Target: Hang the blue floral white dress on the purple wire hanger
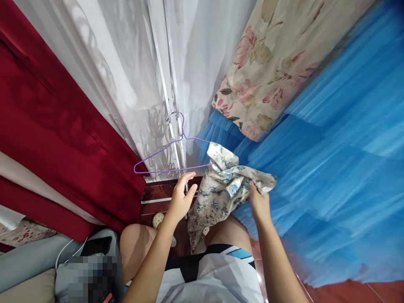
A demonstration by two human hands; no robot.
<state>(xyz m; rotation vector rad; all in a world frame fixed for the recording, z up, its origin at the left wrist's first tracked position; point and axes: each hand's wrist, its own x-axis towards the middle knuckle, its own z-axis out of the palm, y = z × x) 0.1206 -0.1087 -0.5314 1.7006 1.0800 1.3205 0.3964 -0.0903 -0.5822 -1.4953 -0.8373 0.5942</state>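
A thin purple hanger (158, 171) is in front of me, its hook up against the narrow white poles. Its right end runs into a pale floral garment (211, 202) with blue and yellow print, while its left end is bare. My right hand (260, 202) grips the bunched right side of this garment, thumb on top. The lower part of the cloth hangs down between my legs. My left hand (184, 193) is just below the hanger's bottom bar, thumb and fingers apart, holding nothing. Whether the hook rests on something I cannot tell.
White poles (167, 84) stand before a sheer white curtain (126, 84). A red curtain (63, 126) hangs at left, a blue curtain (331, 168) and a flowered cloth (252, 84) at right. A phone (96, 246) and a white cable (61, 252) lie on the grey seat at lower left.
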